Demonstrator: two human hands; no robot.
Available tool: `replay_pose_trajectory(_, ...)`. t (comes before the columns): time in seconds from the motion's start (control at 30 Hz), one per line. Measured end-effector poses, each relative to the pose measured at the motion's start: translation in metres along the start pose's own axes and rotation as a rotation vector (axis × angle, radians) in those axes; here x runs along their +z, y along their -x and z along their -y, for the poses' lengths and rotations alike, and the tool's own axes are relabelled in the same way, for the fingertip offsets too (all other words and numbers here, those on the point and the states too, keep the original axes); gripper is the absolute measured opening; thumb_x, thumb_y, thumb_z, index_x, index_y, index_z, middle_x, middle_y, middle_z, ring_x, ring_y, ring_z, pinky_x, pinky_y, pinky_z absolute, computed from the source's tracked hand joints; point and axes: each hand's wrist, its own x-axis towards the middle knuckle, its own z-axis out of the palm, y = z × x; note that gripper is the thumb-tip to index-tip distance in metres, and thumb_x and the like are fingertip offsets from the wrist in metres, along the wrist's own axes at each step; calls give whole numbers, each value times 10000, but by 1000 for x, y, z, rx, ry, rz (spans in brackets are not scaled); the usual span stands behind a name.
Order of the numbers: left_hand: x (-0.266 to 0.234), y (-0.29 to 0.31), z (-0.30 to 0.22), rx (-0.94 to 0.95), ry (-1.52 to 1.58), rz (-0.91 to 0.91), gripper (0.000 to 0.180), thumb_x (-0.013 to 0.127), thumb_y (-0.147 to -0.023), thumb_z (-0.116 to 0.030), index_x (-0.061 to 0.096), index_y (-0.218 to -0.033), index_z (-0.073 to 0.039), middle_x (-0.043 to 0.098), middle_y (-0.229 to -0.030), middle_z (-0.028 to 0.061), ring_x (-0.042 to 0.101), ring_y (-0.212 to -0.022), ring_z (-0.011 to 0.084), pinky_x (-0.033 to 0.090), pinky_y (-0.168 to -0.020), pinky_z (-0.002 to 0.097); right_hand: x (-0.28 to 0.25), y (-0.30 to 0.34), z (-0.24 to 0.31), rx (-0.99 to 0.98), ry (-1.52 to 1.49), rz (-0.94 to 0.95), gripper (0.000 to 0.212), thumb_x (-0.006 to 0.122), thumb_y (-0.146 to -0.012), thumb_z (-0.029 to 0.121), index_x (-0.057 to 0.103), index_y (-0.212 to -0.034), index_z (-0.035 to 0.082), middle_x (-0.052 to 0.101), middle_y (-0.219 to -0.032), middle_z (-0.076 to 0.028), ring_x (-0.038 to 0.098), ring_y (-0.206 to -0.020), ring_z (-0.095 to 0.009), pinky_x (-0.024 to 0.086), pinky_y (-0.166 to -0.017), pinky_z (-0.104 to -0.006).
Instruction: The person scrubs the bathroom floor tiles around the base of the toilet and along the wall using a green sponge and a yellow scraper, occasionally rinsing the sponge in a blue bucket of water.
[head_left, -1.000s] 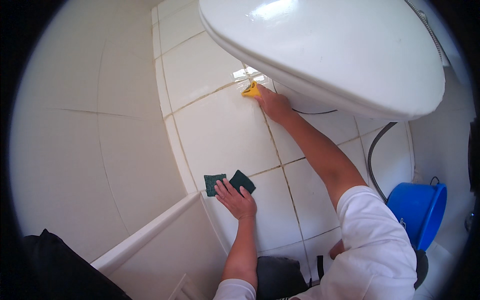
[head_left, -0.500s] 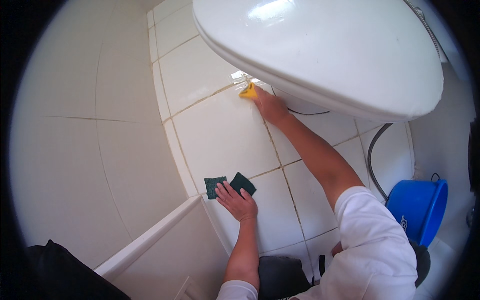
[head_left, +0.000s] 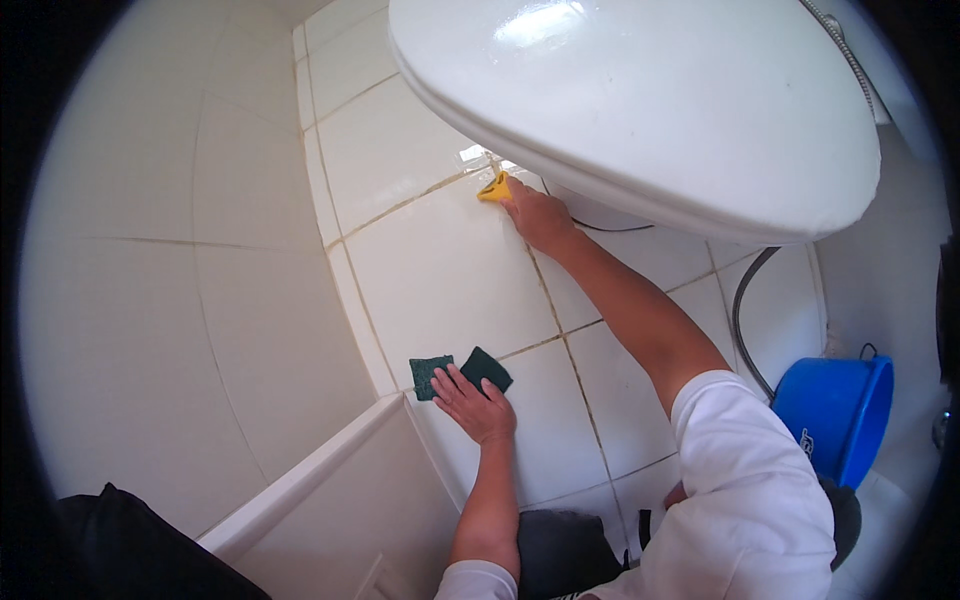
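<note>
My right hand (head_left: 538, 215) is closed round a small yellow hand tool (head_left: 492, 188), whose working end I cannot make out. The tool is against the white floor tiles (head_left: 435, 265), at a brownish grout crossing beside the toilet. Nearer to me, my left hand (head_left: 478, 408) lies flat with its fingers stretched out. Its fingertips touch a dark green scouring pad (head_left: 425, 378), and a second green scouring pad (head_left: 487, 370) lies at the thumb side, partly under the hand.
A white toilet (head_left: 640, 110) overhangs the floor at the upper right. A grey hose (head_left: 740, 320) curves down towards a blue bucket (head_left: 820, 415) on the right. On the left stands a tiled wall (head_left: 260, 300), with a low white ledge (head_left: 300, 475) below it.
The yellow tool and my right hand have shifted very slightly towards me along the grout. My left hand and both pads have stayed in place.
</note>
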Motion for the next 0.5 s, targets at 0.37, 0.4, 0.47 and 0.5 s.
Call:
replay_pose_trajectory(0.37,-2,-1,3,-18,-14,0,621,401,-900,-306,241,-1422,-12,191,-1495,192,139,-1393,369,90,-1118,521,-6,31,23,259,-157,158,464,465,-930,257,362,-1310,12,558,-1154,-245,572,-1009,-379,467,-848,-454)
replay_pose_trajectory(0.4,0,-1,-3,-10,-3,4,621,401,-899,-305,240,-1423,-13,191,-1495,192,139,-1393,369,89,-1118,523,-4,34,19,240,-134,152,464,461,-932,256,358,-1312,12,556,-1156,-248,571,-1009,-380,470,-842,-455)
replay_pose_trajectory(0.47,7,-1,-15,13,20,16,621,400,-897,-303,239,-1423,-13,190,-1495,193,139,-1393,369,89,-1117,526,-1,34,-3,185,-103,-12,470,461,-939,288,366,-1314,20,582,-1114,-237,598,-946,-375,481,-805,-463)
replay_pose_trajectory(0.5,6,-1,-13,12,20,14,622,401,-896,-301,239,-1423,-13,189,-1496,193,138,-1393,370,89,-1117,527,-1,30,-2,139,-84,-55,471,461,-941,297,369,-1314,24,592,-1098,-230,604,-929,-371,484,-795,-462)
